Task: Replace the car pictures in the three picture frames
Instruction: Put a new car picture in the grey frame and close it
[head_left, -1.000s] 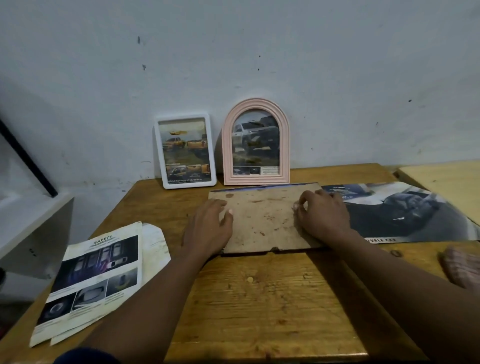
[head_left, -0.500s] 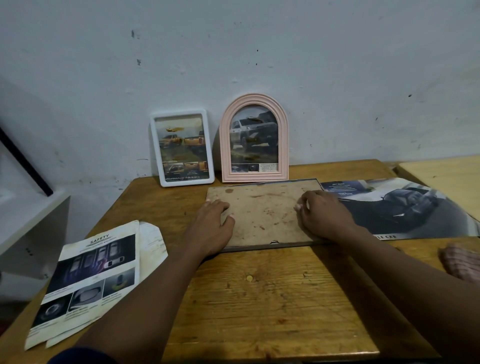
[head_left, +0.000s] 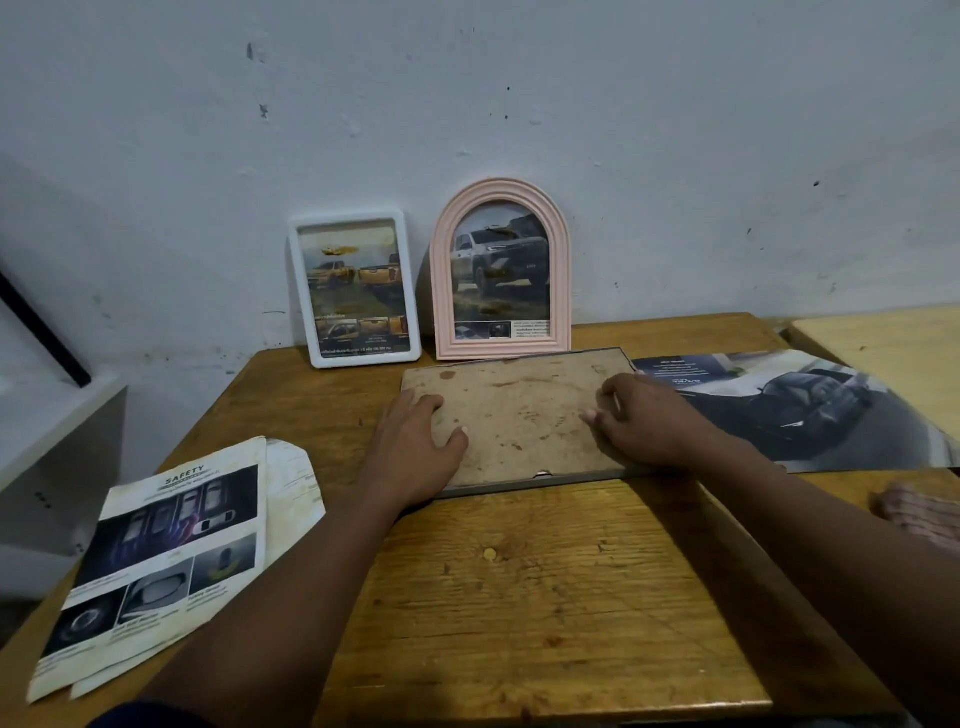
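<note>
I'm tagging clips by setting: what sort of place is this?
Likely a plain home room or small workshop: a worn wooden table against a scuffed white wall, with a white shelf unit beside it.

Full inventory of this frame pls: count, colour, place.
table: 1, brown wood, centre
wall: 1, off-white, behind
white frame: 1, white, leaning on wall, rear left
pink arched frame: 1, pink, leaning on wall beside it
face-down frame: 1, brown backing up, mid-table
car print: 1, dark grey, flat to its right
safety brochure: 1, black-and-white, front left
white sheet: 1, white, under brochure
checked item: 1, pinkish, right edge
second table: 1, pale wood, far right
shelf: 1, white, far left
left hand: 1, flat on backing's left edge
right hand: 1, fingers bent, on backing's right side
</note>
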